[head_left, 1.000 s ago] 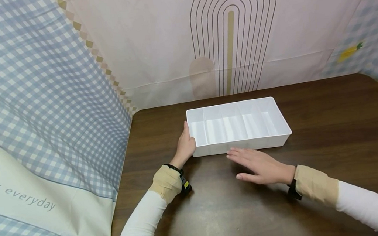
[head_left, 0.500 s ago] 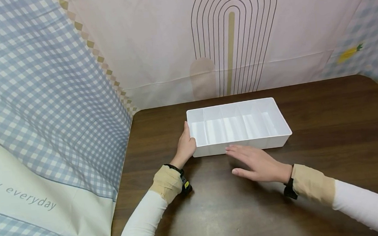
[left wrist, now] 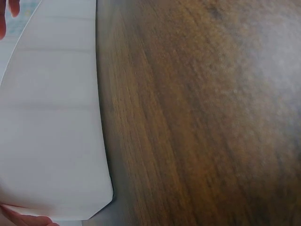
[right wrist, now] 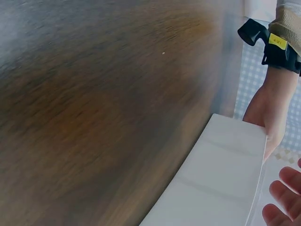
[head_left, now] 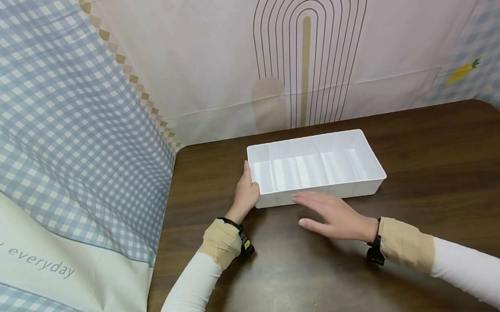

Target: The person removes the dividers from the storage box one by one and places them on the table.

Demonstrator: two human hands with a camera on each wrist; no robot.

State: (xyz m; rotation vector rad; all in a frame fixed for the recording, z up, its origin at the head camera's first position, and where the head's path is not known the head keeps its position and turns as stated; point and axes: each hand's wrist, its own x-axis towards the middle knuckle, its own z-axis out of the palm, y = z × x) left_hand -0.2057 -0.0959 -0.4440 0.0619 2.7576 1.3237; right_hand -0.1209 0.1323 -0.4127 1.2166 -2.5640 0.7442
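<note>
A long white organizer box [head_left: 319, 193] with divided compartments sits on the brown table, nothing visible inside it. At its left end, my left hand [head_left: 246, 193] grips the wall near the front corner, thumb at the rim and fingers along the outside. In the right wrist view, the same left hand [right wrist: 270, 110] holds that end. My right hand [head_left: 331, 213] hovers in front of the box's long near side, fingers extended and thumb apart, holding nothing. Whether its fingertips touch the box is unclear. In the right wrist view, some right fingertips [right wrist: 284, 188] show near the rim.
The brown wooden table [head_left: 444, 160] spreads around the box. A pale printed cloth [head_left: 207, 56] hangs behind the table's far edge, and a blue checked cloth [head_left: 75, 120] hangs along the left. Both wrists wear black camera straps over beige wraps.
My right hand has drifted a little leftward along the near side of the box and slightly toward it. The left hand and the box have stayed in place.
</note>
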